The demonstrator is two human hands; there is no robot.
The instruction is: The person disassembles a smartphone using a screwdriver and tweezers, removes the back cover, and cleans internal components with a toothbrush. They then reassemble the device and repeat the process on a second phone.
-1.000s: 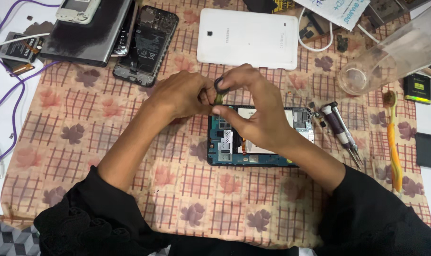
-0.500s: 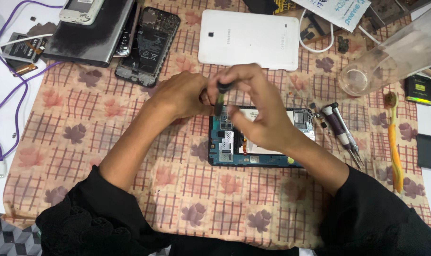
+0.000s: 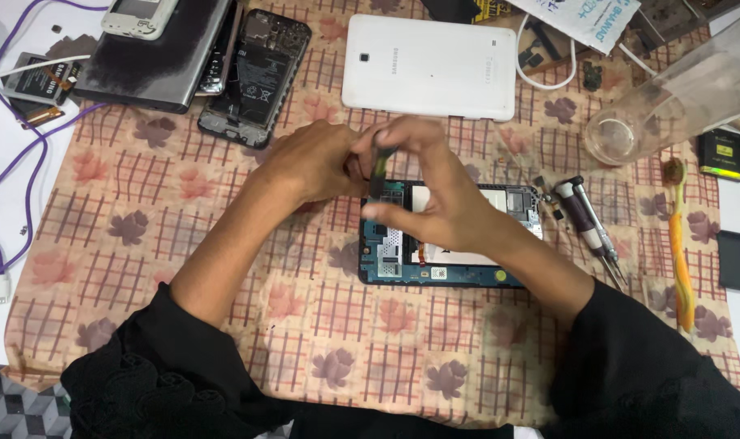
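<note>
An opened tablet with its back cover off lies on the patterned cloth, showing a blue circuit board and a white battery. Over its left end my right hand pinches a small dark, narrow part upright between thumb and fingers. My left hand touches the same part from the left with its fingertips. Both sleeves are black.
The white back cover lies above the hands. An opened phone and dark devices lie at top left with purple cables. Screwdrivers, a toothbrush and a clear plastic container are on the right.
My hands have lifted the small part slightly and my right fingers have shifted their grip on it; the tablet has stayed in place.
</note>
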